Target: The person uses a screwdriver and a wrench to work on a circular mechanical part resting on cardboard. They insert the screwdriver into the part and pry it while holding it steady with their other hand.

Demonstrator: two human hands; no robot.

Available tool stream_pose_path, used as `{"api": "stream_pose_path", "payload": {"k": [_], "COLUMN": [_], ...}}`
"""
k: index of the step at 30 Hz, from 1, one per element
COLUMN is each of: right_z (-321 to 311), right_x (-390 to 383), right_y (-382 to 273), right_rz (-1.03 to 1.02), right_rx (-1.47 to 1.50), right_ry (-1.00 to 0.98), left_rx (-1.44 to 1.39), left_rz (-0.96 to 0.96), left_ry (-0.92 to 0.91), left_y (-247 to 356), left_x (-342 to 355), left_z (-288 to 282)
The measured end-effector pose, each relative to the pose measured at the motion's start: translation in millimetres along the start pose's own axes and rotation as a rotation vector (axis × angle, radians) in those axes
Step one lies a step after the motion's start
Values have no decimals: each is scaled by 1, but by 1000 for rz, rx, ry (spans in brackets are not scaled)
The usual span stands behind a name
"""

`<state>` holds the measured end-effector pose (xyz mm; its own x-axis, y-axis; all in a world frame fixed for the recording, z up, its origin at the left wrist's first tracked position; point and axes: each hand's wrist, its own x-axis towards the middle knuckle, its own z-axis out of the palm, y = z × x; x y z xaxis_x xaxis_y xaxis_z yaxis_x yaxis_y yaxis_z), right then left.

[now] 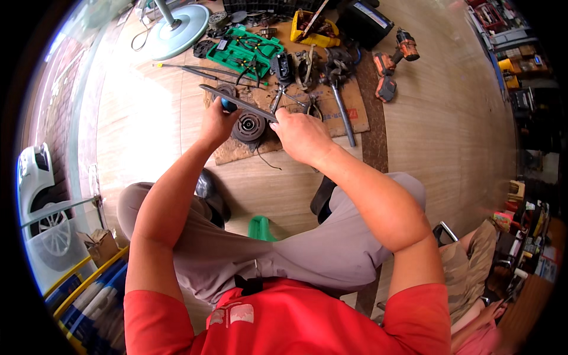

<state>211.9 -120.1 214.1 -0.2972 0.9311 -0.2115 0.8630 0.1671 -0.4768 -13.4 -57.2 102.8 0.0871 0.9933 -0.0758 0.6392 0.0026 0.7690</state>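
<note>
the left hand (219, 123) is closed around a blue object (228, 105), most of it hidden by the fingers. the right hand (303, 137) is closed on the near end of a flat dark bar (239, 103), which slants up and to the left past the blue object; whether the left hand touches the bar too, one cannot tell. just below the bar, between the hands, a round grooved metal part (248, 125) lies on a flattened cardboard sheet (229, 155), a thin wire (269, 161) trailing from its lower side. a gray metal tube (343, 115) lies to the right of the right hand. beyond the hands are a green tray (220, 56) with small parts in it and a yellow container (322, 41). an orange-and-black power drill (406, 46) lies on the floor (441, 118), off to the right of the cardboard sheet.
</note>
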Motion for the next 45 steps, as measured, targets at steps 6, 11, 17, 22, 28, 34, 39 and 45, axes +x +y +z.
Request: {"api": "stream_pose_path", "payload": {"k": [6,11,17,22,28,34,39,45], "right_z": [-5,-5,-5,-4,-5,-8,-6,-7], "right_x": [-2,-2,-2,-2,-6,-7,-7,-6], "right_y": [-1,4,4,4,-1,-5,-2,-2], "right_rz": [10,4,13,19,-24,-52,-28,-28], "right_rx": [-14,-21,25,13,6,20,-16,-14], "right_ry": [4,-8,-25,-34,-4,-5,-48,-40], "left_rx": [-23,-69,-13,-32,-5,-7,-7,-20], "left_rz": [0,-28,-35,-18,-17,-23,2,34], "left_ry": [17,22,40,50,45,40,29,43], "left_y": [1,3,3,5,9,4,1,-11], "left_x": [-3,-7,-9,-11,-14,-14,-13,-9], "left_z": [0,-1,0,1,1,1,4,10]}}
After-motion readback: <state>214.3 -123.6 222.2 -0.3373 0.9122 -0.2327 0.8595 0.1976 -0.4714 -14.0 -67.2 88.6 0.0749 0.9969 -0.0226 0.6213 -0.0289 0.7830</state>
